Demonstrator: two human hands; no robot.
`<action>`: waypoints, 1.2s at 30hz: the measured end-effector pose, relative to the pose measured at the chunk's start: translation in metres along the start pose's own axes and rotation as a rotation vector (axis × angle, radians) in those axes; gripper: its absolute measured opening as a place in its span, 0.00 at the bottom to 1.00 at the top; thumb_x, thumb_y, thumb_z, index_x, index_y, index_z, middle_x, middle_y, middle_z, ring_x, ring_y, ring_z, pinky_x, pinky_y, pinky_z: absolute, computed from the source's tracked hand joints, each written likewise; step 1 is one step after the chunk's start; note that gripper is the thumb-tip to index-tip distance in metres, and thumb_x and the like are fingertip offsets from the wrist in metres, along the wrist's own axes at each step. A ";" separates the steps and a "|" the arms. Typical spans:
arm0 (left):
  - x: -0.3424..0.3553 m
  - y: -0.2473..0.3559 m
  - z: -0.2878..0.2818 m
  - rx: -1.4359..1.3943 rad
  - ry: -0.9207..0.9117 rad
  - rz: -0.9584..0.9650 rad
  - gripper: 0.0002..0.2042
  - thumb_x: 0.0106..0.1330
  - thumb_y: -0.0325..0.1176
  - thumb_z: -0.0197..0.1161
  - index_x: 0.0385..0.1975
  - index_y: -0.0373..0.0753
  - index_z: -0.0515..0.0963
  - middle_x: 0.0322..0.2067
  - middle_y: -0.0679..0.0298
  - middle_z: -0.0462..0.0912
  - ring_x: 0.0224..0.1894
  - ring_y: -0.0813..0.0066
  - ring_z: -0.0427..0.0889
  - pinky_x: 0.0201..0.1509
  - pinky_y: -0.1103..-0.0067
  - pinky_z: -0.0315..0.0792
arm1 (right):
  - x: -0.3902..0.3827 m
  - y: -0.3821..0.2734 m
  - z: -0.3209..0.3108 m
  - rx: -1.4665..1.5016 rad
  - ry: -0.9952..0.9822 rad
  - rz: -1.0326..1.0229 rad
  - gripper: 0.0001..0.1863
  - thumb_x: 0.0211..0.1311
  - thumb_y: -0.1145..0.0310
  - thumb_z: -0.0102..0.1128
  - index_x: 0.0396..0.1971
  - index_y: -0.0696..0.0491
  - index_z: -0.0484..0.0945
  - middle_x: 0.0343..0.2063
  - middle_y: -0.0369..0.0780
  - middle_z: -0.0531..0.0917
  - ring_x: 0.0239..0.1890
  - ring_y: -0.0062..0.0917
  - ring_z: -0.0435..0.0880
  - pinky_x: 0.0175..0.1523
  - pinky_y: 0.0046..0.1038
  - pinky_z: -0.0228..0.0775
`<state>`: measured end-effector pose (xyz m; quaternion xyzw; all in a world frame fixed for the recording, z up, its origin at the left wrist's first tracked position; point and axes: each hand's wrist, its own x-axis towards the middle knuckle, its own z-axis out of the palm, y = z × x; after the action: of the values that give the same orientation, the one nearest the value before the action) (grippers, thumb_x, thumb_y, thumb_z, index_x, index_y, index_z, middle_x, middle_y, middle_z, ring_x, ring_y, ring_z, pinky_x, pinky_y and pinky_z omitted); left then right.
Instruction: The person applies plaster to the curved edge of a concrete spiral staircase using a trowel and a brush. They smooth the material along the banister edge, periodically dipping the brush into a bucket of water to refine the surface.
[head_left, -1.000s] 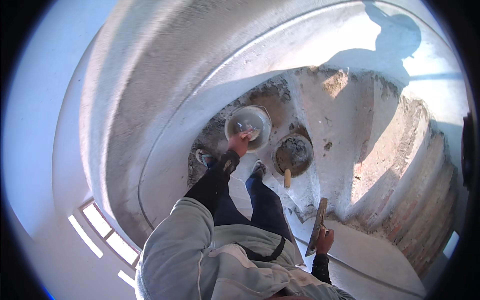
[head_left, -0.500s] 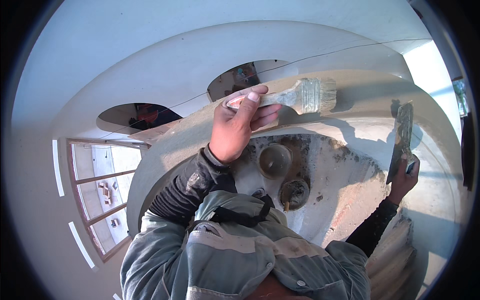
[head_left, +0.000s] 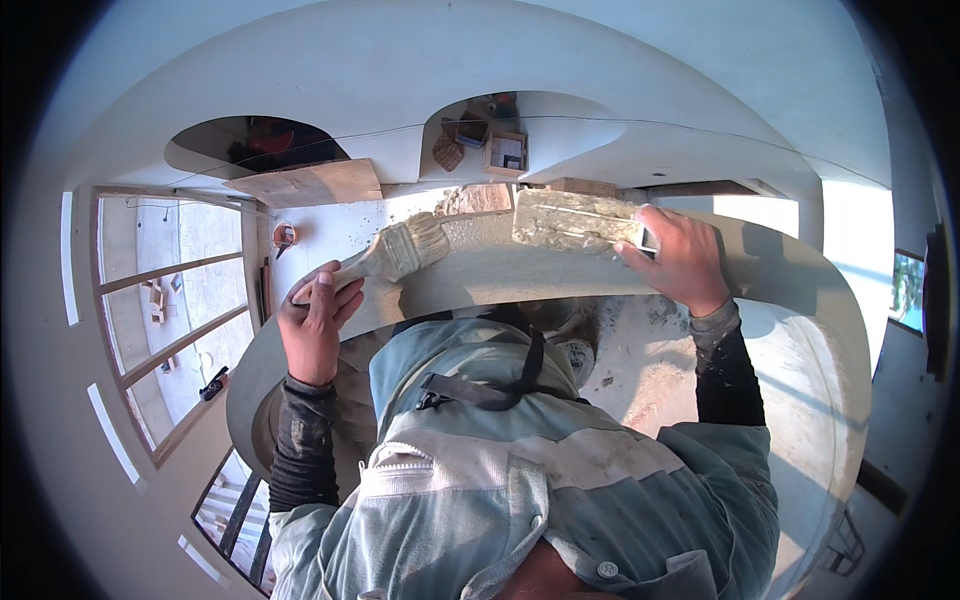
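Observation:
My left hand (head_left: 313, 328) is closed round the handle of a wide, plaster-crusted paintbrush (head_left: 400, 252); its bristles lie over the top of a curved plastered wall (head_left: 470, 285). My right hand (head_left: 686, 262) grips a plastering trowel (head_left: 570, 222), whose long blade is caked with pale mortar. The blade points left along the same curved top, with a small gap between it and the bristles. I cannot tell whether blade or bristles touch the plaster.
Beyond the curved wall lie a brown board (head_left: 308, 185), an orange bucket (head_left: 285, 235) and a wooden box (head_left: 506, 153). A thin wire (head_left: 400, 129) runs across the far side. A window frame (head_left: 180, 360) stands at left. A round container (head_left: 577, 357) is partly hidden by my body.
My left hand and the brush have moved left and lower. My right hand has swung the trowel from the far right to the middle of the curved top. The view has shifted.

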<state>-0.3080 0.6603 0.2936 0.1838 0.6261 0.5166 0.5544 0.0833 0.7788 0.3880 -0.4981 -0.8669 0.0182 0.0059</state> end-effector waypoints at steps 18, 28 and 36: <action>0.073 0.059 0.062 -0.177 -0.208 0.024 0.16 0.72 0.37 0.51 0.48 0.29 0.70 0.44 0.54 0.77 0.40 0.65 0.84 0.45 0.75 0.82 | -0.015 0.086 -0.042 -0.012 -0.007 0.201 0.19 0.49 0.59 0.67 0.37 0.57 0.79 0.29 0.46 0.82 0.32 0.38 0.82 0.37 0.36 0.71; 0.146 0.035 0.286 0.063 -0.795 -0.532 0.15 0.72 0.35 0.50 0.47 0.26 0.68 0.38 0.52 0.79 0.37 0.69 0.84 0.43 0.79 0.83 | 0.011 0.243 -0.103 0.426 -0.380 0.647 0.16 0.59 0.55 0.59 0.31 0.54 0.72 0.24 0.31 0.70 0.26 0.15 0.67 0.31 0.23 0.63; 0.182 0.035 0.169 0.437 -0.449 -0.797 0.13 0.68 0.35 0.57 0.43 0.30 0.72 0.34 0.55 0.81 0.34 0.71 0.84 0.40 0.79 0.81 | 0.119 0.192 0.022 0.629 -1.433 0.278 0.20 0.63 0.51 0.54 0.30 0.56 0.72 0.21 0.33 0.70 0.22 0.17 0.67 0.26 0.24 0.60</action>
<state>-0.2282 0.8955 0.2563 0.1487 0.6064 0.0694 0.7781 0.1883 0.9778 0.3580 -0.4438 -0.5436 0.5788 -0.4154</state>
